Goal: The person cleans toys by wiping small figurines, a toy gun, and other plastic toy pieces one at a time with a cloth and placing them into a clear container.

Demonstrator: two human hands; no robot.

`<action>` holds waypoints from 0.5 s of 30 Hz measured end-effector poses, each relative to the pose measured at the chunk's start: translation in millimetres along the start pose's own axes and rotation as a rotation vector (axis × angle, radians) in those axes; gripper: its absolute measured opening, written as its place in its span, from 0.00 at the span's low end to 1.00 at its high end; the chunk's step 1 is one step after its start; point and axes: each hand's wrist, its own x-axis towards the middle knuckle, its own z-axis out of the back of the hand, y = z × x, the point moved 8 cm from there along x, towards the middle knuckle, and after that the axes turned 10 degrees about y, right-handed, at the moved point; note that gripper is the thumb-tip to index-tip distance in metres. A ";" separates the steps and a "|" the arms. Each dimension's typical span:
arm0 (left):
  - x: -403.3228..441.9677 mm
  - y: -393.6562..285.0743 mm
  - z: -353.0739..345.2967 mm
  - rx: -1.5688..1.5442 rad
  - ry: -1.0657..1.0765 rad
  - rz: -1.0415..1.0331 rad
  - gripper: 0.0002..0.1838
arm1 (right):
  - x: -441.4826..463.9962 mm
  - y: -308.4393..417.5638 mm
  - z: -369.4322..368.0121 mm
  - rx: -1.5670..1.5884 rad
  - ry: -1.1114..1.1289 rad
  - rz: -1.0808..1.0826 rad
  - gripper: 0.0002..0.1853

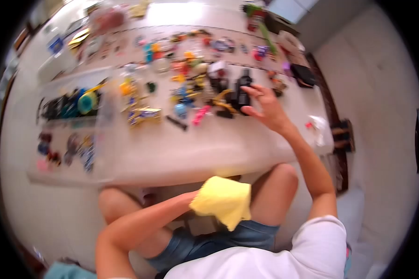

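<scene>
A yellow cloth (222, 199) is draped over my left hand (194, 199) above my lap, hiding its fingers. My right hand (265, 108) reaches over the low table with thumb and fingers apart, at the right side of a black object (241, 93). Whether the fingertips touch that object is too blurred to tell. Yellow and black pieces (222, 100) lie just left of it. Further left are a pink piece (201, 115), a light blue round piece (180, 109) and a dark stick-like piece (177, 122).
On the left, a clear plastic box (108, 135) with compartments holds many small items. Gold-coloured pieces (144, 115) lie beside it. Small colourful objects spread across the table (195, 153). A black pouch (303, 75) is at the right edge, near a crumpled clear bag (317, 129).
</scene>
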 end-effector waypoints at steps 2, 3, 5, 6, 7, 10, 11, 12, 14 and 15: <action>-4.9 29.7 -10.1 -0.740 -0.135 0.051 0.21 | -1.0 -4.1 3.3 0.023 -0.040 0.050 0.21; -0.4 40.6 -1.0 -0.799 -0.125 0.036 0.21 | 4.3 -23.0 12.9 0.047 -0.071 0.028 0.18; -8.5 45.7 -4.5 -0.901 -0.161 0.046 0.22 | 8.5 -38.8 24.4 0.136 -0.132 -0.015 0.13; -7.9 46.1 -3.8 -0.837 -0.163 0.050 0.22 | 6.9 -58.9 30.0 0.184 -0.159 -0.073 0.12; -8.1 46.8 -2.5 -0.770 -0.160 0.055 0.21 | 4.1 -79.8 34.5 0.234 -0.192 -0.135 0.10; -0.8 47.9 -2.9 -0.658 -0.133 0.097 0.19 | -5.7 -135.1 44.7 0.056 -0.296 -0.254 0.09; 1.7 47.3 -3.9 -0.626 -0.130 0.099 0.18 | -8.7 -151.9 42.5 0.008 -0.312 -0.280 0.10; 4.1 46.7 -4.9 -0.595 -0.128 0.101 0.18 | -10.3 -160.7 41.0 -0.039 -0.329 -0.304 0.11; 5.2 47.3 -5.9 -0.536 -0.131 0.083 0.17 | -12.8 -176.3 31.5 -0.007 -0.316 -0.320 0.12; 5.4 48.1 -6.3 -0.517 -0.136 0.075 0.16 | -11.5 -172.5 27.6 0.070 -0.284 -0.309 0.12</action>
